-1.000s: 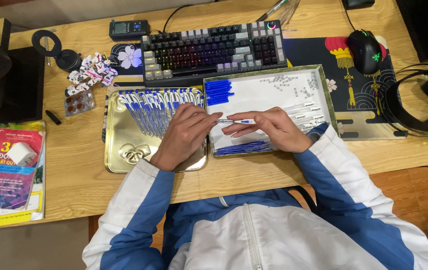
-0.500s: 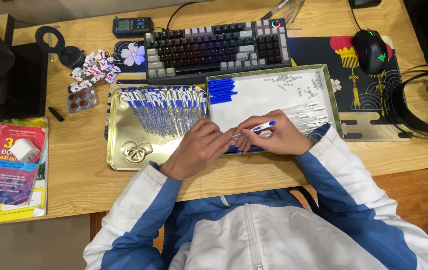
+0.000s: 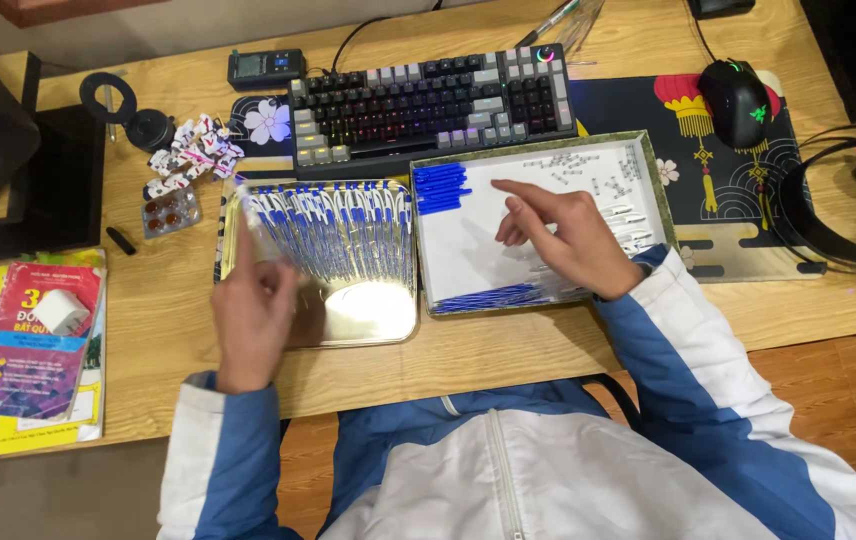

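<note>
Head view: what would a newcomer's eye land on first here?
Probably the two trays at the desk's front edge: a shiny metal tray lined with blue-and-white pens, and a white-lined tray holding blue caps and small pale parts. The left hand lifts a pen over the metal tray; the right hand hovers open in the white one.

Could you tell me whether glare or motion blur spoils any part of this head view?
In the head view, a bright glare patch sits on the shiny gold metal tray; the left hand and the pen it holds are motion-blurred; the right hand, over the white-lined tray, is sharper.
</note>
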